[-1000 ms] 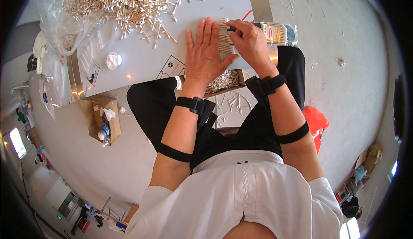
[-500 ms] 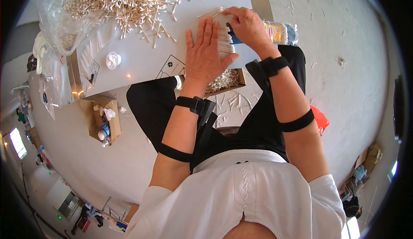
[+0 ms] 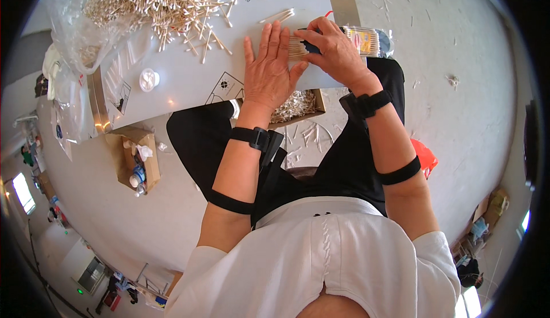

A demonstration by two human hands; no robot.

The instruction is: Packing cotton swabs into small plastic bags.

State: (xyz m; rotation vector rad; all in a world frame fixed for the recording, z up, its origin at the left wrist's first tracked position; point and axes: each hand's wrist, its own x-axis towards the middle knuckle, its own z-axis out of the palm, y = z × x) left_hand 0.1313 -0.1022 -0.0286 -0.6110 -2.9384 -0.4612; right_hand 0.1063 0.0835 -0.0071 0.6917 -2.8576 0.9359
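White cap (image 3: 149,79), cardboard box (image 3: 136,157).

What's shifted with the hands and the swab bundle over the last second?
Little changed. The right hand slid slightly up the table, still gripping the bundle of cotton swabs. The left hand stays flat against the bundle. The loose swab pile and clear packet are unmoved.

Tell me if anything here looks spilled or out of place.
Yes. Cotton swabs lie in a loose heap with strays scattered across the white table, and more litter the floor under it. The left hand and right hand press a neat bundle.
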